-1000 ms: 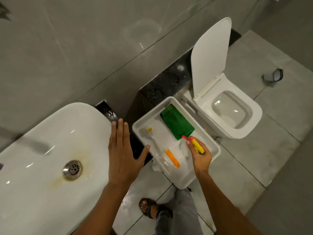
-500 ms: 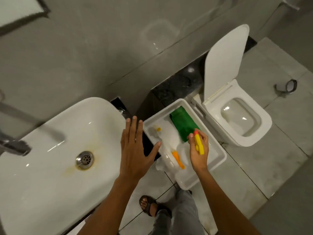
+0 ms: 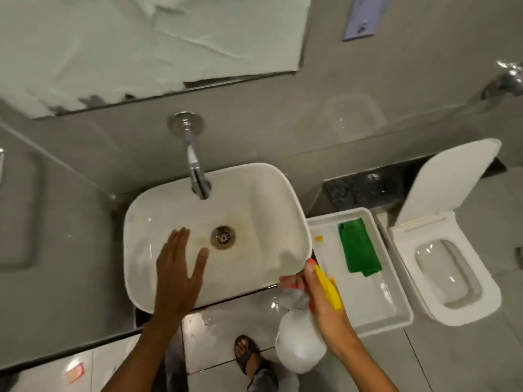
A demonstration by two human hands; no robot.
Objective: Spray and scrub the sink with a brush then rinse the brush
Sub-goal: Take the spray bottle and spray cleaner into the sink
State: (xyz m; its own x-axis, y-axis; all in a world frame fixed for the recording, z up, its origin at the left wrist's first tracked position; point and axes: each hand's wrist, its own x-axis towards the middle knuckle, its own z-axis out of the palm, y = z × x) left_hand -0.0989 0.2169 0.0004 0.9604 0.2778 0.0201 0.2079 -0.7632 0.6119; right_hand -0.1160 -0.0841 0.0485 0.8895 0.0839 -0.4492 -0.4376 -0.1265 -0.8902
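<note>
Sink (image 3: 175,210) first: we've got a white countertop basin under a chrome wall faucet (image 3: 195,162), and all that's in it is a metal drain (image 3: 222,237) with a rusty brownish stain spread around it. Just to the right, below rim level, sits a white plastic tray (image 3: 365,304) holding a folded green cloth (image 3: 358,248) at its far end, plus a couple of small orange bits we can't really make out. No clear view of the brush. Beyond the tray is a white toilet (image 3: 450,267) with its lid up. Our left hand (image 3: 177,274) hovers flat over the near side of the bowl, fingers spread, holding nothing. Our right hand (image 3: 317,292) is wrapped around the neck of a translucent spray bottle (image 3: 297,346) with a yellow trigger head, held by the sink's front right corner, nozzle toward the basin.
</note>
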